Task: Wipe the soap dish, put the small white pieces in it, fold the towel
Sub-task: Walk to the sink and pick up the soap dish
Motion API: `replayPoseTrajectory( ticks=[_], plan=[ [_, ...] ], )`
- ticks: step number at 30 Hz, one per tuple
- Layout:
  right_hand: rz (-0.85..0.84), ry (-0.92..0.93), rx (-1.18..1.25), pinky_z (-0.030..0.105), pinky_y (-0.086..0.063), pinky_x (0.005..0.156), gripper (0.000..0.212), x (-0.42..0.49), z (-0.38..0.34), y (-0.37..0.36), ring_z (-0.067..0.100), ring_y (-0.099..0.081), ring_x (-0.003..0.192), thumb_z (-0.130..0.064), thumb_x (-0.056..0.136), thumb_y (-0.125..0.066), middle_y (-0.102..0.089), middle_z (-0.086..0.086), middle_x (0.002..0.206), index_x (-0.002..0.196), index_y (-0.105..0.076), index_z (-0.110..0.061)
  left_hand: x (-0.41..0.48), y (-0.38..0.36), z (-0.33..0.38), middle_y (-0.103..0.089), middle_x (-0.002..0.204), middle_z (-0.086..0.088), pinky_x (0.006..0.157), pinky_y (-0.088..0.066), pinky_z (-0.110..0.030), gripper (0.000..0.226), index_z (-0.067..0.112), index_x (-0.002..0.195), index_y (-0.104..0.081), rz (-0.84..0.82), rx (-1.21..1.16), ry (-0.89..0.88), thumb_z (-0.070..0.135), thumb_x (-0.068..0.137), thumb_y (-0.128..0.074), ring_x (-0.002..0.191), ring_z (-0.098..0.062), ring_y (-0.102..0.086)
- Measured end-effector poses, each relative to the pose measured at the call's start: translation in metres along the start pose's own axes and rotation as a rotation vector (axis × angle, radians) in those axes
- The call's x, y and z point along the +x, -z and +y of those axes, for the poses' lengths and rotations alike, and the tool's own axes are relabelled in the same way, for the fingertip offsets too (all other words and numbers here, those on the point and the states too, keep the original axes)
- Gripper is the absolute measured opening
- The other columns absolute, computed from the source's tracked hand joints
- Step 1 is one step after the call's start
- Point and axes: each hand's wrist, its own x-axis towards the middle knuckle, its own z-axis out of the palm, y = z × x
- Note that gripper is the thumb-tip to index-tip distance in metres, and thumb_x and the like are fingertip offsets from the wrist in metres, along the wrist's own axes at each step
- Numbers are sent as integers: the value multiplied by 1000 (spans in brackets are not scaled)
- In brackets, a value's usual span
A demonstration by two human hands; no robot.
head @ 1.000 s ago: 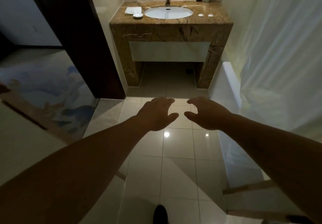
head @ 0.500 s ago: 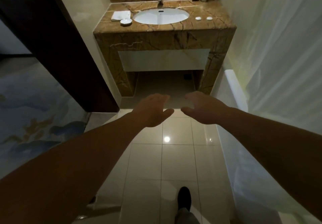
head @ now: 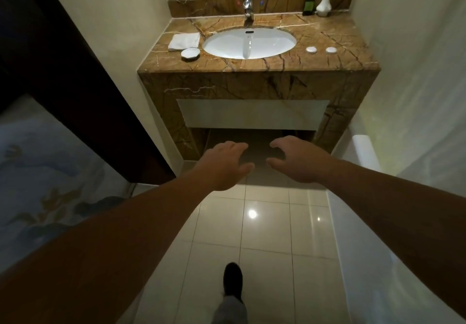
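A: Where does it stand?

B: Nothing touched yet, by the look of it. Both hands are out in front, low, well short of the surface point(head: 252, 65). The left hand point(head: 223, 166) and right hand point(head: 300, 159) each have a loose, open grip, fingers curled a little, holding nothing.

A: And the things?

B: The dish point(head: 190, 53) sits left of the basin point(head: 249, 43), near the front edge. The towel point(head: 183, 41) lies just behind it, already in a rough fold, its corner very close to the dish; I cannot tell whether they touch. The two pieces point(head: 321, 49) lie side by side on the right of the basin, well apart from the dish.

A: So the step in hand?

B: Getting up to the surface, I would say, then the wipe. Best to stand square to the basin, so both sides are in reach without leaning.

A: How would you do the wipe?

B: Lift the towel with the right hand and steady the dish with the left. It looks like glazed china on polished stone, so it will likely slide if rubbed one-handed. Keep it away from the edge.

A: Then the pieces?

B: One at a time, pinched, carried across rather than over the basin's open bowl. Fold the towel last.
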Motion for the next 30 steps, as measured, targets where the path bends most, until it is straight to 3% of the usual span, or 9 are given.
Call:
replayPoseTrajectory(
  ticks=[7,10,14,27,30],
  plan=[
    [13,4,-9,37,-42,95,59,103,-2,37,22,-48,121,-49,90,-52,-46,8,143,140,-40,-19,107,38,-44,-45,143,-4,106,-35,-45,63,25,143,-32,40,-15,-61,55,89,-46,129,-22,-41],
    [42,-15,-24,39,-36,103,63,148,2,54,24,-40,133,-49,90,-52,-40,7,150,143,-37,-20,155,51,-59,-40,148,-5,107,-30,-45,65,25,145,-30,56,0,-72,55,90,-46,134,-24,-36],
    [6,-1,-38,38,-35,103,64,201,11,68,24,-39,134,-51,89,-52,-38,6,150,144,-36,-20,209,61,-72,-39,149,-5,106,-30,-43,66,26,145,-30,44,16,-82,56,89,-46,135,-24,-34],
    [-14,35,1,35,-45,89,59,377,84,121,22,-53,117,-53,86,-54,-52,3,138,136,-46,-23,376,83,-95,-39,149,-3,106,-31,-43,65,28,145,-30,6,29,31,58,89,-43,135,-23,-35],
    [-28,41,3,38,-45,92,61,412,97,136,22,-53,119,-54,86,-52,-50,3,141,137,-44,-23,409,95,-97,-40,148,-3,106,-30,-43,64,27,145,-30,19,23,54,58,90,-42,134,-23,-36]
  ],
)
